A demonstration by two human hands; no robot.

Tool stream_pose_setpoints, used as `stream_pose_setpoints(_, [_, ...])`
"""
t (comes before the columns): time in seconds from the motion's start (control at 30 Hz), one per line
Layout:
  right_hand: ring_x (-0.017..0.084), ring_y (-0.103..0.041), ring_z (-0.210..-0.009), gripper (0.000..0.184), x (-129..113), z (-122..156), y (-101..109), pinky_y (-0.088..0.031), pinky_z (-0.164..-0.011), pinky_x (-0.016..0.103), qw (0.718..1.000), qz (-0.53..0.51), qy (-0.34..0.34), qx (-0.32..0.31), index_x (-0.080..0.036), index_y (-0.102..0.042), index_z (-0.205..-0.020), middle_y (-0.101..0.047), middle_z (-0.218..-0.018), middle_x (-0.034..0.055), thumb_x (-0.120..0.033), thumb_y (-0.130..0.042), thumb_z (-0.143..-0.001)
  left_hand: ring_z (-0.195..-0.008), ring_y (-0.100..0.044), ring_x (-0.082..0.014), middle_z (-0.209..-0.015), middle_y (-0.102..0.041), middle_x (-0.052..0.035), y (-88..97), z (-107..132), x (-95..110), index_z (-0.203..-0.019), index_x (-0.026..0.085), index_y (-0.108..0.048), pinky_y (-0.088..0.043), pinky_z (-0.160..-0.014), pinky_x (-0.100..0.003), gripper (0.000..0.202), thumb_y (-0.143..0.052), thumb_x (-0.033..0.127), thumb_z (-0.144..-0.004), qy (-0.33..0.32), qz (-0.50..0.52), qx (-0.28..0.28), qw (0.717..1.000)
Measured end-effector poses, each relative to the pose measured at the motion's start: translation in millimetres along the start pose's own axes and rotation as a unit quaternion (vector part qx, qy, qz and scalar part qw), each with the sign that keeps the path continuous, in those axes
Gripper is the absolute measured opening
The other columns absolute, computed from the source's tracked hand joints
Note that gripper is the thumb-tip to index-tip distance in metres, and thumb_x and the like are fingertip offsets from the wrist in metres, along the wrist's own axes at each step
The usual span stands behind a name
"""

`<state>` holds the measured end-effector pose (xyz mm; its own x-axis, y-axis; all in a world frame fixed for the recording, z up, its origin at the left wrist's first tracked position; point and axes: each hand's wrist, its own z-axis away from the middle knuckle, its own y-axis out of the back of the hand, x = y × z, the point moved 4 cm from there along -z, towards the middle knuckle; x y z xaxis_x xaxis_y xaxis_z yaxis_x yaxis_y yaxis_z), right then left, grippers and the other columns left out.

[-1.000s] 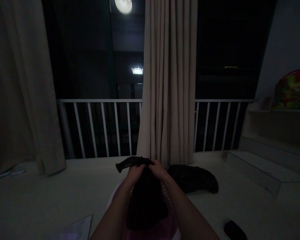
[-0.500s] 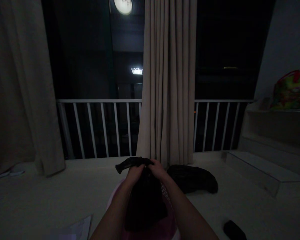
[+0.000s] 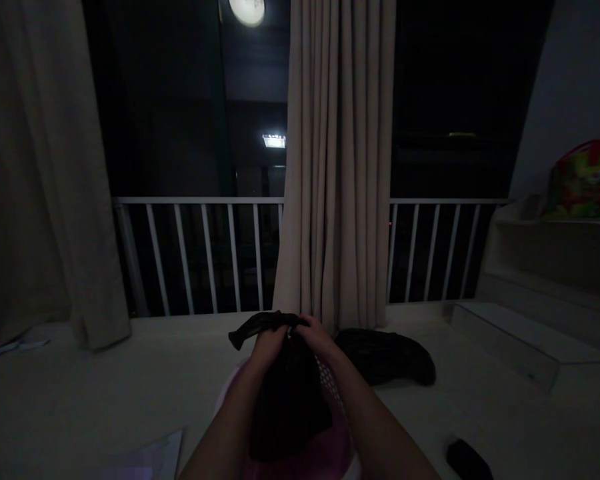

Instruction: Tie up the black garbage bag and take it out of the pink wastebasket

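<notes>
Both my hands grip the gathered top of a black plastic bag. My left hand has its fingers wrapped in the plastic, and a loose end of the bag sticks out to its left. Close beside it, my right hand is closed on the same bunched edge. The fingertips of both are mostly hidden by the dark plastic. The body of the bag hangs down into or in front of a pink basket with a perforated wall; which of the two is hard to tell in the dim light.
Another black bag lies on the floor right of the basket. A small dark object is at the lower right, a paper sheet at the lower left. Curtains and a railing stand ahead; a colourful bag rests on a shelf.
My hands have shifted slightly, still holding the bag's top. The bag's lower part has moved a little, showing more of the basket's perforated wall on the right.
</notes>
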<state>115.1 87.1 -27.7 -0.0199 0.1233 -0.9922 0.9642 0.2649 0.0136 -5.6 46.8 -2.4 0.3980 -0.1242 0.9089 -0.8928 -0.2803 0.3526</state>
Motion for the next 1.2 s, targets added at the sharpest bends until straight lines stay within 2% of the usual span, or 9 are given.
stream_pose_setpoints(0.17, [0.014, -0.057, -0.067, 0.037, -1.2, 0.9, 0.7, -0.044, -0.063, 0.024, 1.0, 0.02, 0.008, 0.0, -0.017, -0.061, -0.09, -0.062, -0.072, -0.0011, -0.014, -0.05, -0.055, -0.102, -0.059, -0.0252, -0.102, -0.067, -0.0125, -0.2, 2.2, 2.4, -0.091, 0.012, -0.066, -0.041, -0.09, -0.033, 0.025, -0.048, 0.024, -0.077, 0.028, -0.006, -0.019, 0.999])
stream_pose_setpoints(0.4, [0.016, -0.059, -0.077, 0.042, -4.6, 3.8, -0.3, -0.046, -0.071, 0.028, 0.998, 0.053, 0.039, -0.015, -0.017, -0.061, -0.092, -0.064, -0.082, 0.001, -0.01, -0.048, -0.053, -0.108, -0.055, -0.0252, -0.102, -0.067, -0.0092, -0.9, -5.3, -10.7, -0.087, 0.017, -0.066, -0.039, -0.094, -0.033, 0.021, -0.051, 0.025, -0.074, -0.016, 0.02, 0.0, 1.0])
stream_pose_setpoints(0.6, [0.016, -0.059, -0.079, 0.045, -0.6, 1.4, -1.0, -0.047, -0.071, 0.028, 0.998, 0.033, 0.047, -0.023, -0.018, -0.061, -0.091, -0.065, -0.082, 0.0001, -0.007, -0.045, -0.051, -0.105, -0.057, -0.025, -0.102, -0.068, -0.0074, -0.9, -9.7, -16.1, -0.086, 0.019, -0.067, -0.039, -0.094, -0.033, 0.021, -0.052, 0.026, -0.074, -0.03, 0.021, 0.003, 0.999])
stream_pose_setpoints(0.77, [0.016, -0.059, -0.074, 0.041, -1.9, 2.3, -0.5, -0.047, -0.069, 0.028, 0.999, 0.042, 0.031, -0.008, -0.017, -0.06, -0.091, -0.063, -0.078, 0.0, -0.008, -0.049, -0.053, -0.106, -0.057, -0.0261, -0.103, -0.067, -0.0079, -1.8, -7.8, -13.0, -0.085, 0.019, -0.068, -0.04, -0.093, -0.034, 0.021, -0.052, 0.026, -0.074, -0.003, 0.011, 0.0, 1.0])
stream_pose_setpoints(0.97, [0.016, -0.059, -0.075, 0.041, -8.5, 8.5, -1.2, -0.047, -0.069, 0.028, 0.999, 0.05, 0.01, -0.001, -0.017, -0.061, -0.091, -0.063, -0.08, -0.0001, -0.007, -0.051, -0.052, -0.107, -0.056, -0.0272, -0.107, -0.065, -0.0136, 0.4, -3.1, -4.3, -0.09, 0.013, -0.067, -0.039, -0.093, -0.035, 0.028, -0.047, 0.026, -0.075, 0.009, -0.012, -0.007, 1.0])
stream_pose_setpoints(1.2, [0.017, -0.059, -0.076, 0.036, -2.4, 2.3, -0.9, -0.046, -0.07, 0.028, 0.998, 0.044, 0.041, -0.012, -0.016, -0.062, -0.088, -0.064, -0.078, 0.0006, -0.012, -0.058, -0.053, -0.11, -0.054, -0.026, -0.107, -0.065, -0.0114, 0.6, -4.1, -5.5, -0.091, 0.014, -0.067, -0.037, -0.096, -0.035, 0.027, -0.049, 0.026, -0.075, 0.009, -0.008, 0.002, 1.0])
